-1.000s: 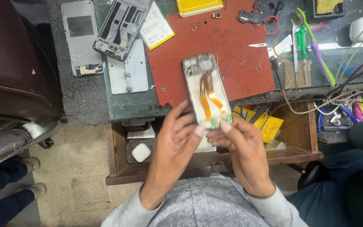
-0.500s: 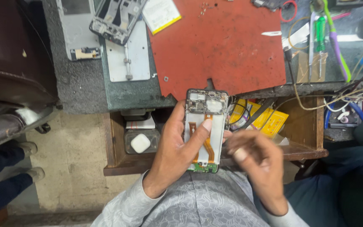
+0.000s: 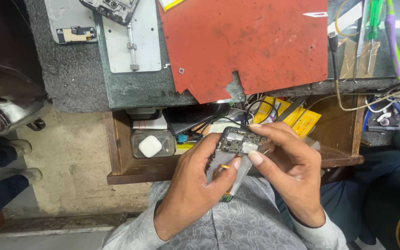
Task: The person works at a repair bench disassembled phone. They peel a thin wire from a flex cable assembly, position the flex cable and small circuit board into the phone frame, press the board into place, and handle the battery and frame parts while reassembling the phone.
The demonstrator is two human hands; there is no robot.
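— What stage is this?

— Inspection, I'd judge: the opened phone (image 3: 237,155), bare circuit board up, sits over the lap, near the open drawer (image 3: 116,153). Left hand (image 3: 195,190) fingers wrap it; right hand (image 3: 288,162) fingers pinch its top edge.

— Next?

— Probably fine, careful picking at those small metal parts.

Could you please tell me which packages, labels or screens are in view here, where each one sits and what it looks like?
Yellow packets: in the open drawer, behind the hands; flat, yellow with small print.
Clear plastic box: left part of the drawer; a white rounded square thing inside.
Phone panel: top left on the grey bench; flat, grey, with a small label strip.
Yellow-edged card: top edge, beside the red mat; white and yellow.
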